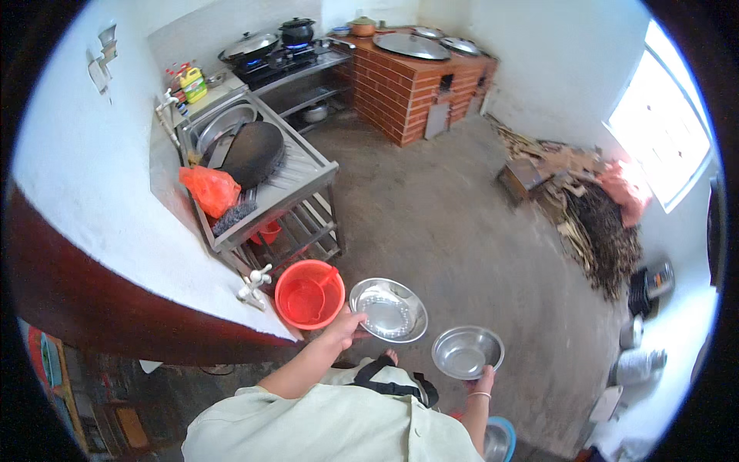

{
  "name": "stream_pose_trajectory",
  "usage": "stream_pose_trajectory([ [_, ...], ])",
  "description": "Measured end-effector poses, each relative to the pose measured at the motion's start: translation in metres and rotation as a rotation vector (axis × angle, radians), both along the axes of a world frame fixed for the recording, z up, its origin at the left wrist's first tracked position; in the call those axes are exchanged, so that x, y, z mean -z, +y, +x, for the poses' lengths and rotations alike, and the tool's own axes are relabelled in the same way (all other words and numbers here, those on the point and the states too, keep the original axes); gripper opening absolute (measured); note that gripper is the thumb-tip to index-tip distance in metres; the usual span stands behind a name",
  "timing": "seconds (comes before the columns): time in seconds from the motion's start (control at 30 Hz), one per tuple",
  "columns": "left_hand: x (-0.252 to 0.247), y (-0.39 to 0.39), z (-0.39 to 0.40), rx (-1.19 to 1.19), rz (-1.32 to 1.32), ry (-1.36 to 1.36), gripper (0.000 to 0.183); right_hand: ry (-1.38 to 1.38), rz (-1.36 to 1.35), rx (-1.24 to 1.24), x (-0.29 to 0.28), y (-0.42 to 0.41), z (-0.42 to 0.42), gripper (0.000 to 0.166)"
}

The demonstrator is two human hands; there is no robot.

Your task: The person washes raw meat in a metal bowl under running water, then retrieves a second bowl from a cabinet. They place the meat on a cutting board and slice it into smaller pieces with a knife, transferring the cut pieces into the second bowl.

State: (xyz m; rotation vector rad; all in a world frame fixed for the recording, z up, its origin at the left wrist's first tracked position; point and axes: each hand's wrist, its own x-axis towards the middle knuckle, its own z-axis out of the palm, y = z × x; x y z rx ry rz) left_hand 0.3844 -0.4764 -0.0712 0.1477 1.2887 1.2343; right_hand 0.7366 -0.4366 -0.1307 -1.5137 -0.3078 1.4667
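Note:
My left hand (344,327) grips the near left rim of a shiny perforated metal colander (388,310), held level over the floor. In my right hand (481,381) is a deeper stainless steel bowl (468,352), held by its near rim; nothing shows inside either. The two vessels are apart, side by side. Just left of the colander stands a red plastic bucket (310,293) with a red dipper in it, below a white wall tap (254,284). Behind my right forearm a blue-rimmed basin (501,440) shows partly.
A metal sink table (306,167) holds a wok (254,151) and a red plastic bag (210,190). Beyond are a lit gas stove (283,62) and a brick stove (384,92). Firewood (594,231) lies by the right wall, near pots (635,364).

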Motion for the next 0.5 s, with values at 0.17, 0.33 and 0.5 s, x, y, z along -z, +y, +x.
stream_pose_trajectory([
  [0.17,-0.008,0.101,-0.030,-0.177,0.065,0.082,0.053,-0.061,0.172,-0.234,-0.056,0.172,-0.057,0.034],
  [0.33,-0.006,0.214,-0.068,-0.235,0.016,0.105,0.052,-0.042,0.178,-0.249,-0.058,0.305,-0.109,0.029],
  [0.5,0.000,0.333,-0.111,-0.242,-0.045,0.174,0.057,0.011,0.062,-0.169,-0.001,0.407,-0.120,0.035],
])
